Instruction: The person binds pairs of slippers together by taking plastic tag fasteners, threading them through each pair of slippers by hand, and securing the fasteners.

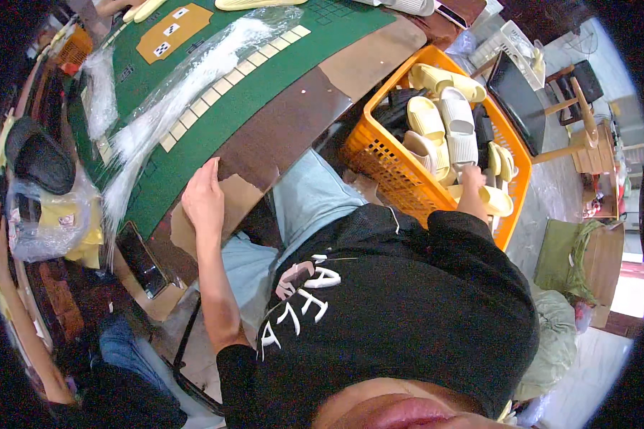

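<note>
My left hand [204,196] lies flat on the brown table edge [279,136], fingers apart, holding nothing. My right hand [471,180] reaches into an orange plastic basket [379,154] on my right, filled with several pale yellow and white slippers [447,118] and a few black ones. The hand sits against a white slipper [462,146] and a yellow slipper [496,200]. Its fingers are buried among the slippers, so the grip is hidden. My black shirt [408,300] fills the lower middle.
A green mat [265,79] covers the table, with clear plastic bags [172,107] and a row of pale tiles on it. A dark phone [140,259] lies by the near edge. Black slippers [43,161] sit at left. A dark screen [519,100] and wooden stool [587,136] stand at right.
</note>
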A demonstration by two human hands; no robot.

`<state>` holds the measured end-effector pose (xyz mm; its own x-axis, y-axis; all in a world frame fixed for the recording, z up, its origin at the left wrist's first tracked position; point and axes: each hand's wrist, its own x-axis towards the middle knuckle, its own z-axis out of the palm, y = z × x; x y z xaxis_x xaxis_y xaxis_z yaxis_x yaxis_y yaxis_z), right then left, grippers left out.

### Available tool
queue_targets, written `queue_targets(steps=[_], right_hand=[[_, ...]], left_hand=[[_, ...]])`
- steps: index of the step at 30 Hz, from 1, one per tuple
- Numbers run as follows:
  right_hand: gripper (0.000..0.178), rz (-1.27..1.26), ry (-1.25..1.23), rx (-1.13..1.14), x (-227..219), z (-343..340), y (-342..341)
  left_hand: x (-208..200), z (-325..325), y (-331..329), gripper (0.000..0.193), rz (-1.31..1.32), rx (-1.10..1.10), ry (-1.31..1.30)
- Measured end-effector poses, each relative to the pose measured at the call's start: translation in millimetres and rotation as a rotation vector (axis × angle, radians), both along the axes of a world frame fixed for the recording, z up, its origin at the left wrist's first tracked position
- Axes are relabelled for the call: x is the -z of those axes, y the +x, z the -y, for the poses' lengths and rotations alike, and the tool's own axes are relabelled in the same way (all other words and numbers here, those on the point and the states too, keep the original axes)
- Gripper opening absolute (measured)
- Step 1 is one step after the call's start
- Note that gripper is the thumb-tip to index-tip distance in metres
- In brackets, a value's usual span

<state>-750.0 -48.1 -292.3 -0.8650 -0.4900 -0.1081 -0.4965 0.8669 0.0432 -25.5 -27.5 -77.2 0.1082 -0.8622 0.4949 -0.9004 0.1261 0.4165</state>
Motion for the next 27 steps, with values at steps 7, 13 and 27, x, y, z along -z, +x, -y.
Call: queue_targets(steps=[7,13,27], right_hand=[[0.078,0.168,-0.735,0.237,-27.1,-0.5,46.3],[0.044,0.936,-1.547,0.614,-16.2,6.0,24.5],[0.040,1.436,-1.348,-0.484,-187.0,112.3,182.1]], left_hand=[[8.4,-1.8,6.1,0.016,-0.004,-0.011,-0.015],[7.5,-0.5,5.0,0.016,0.010,0.007,-0.061],[-68.4,-25.5,-74.5,0.030,0.058,0.470,-0.429]])
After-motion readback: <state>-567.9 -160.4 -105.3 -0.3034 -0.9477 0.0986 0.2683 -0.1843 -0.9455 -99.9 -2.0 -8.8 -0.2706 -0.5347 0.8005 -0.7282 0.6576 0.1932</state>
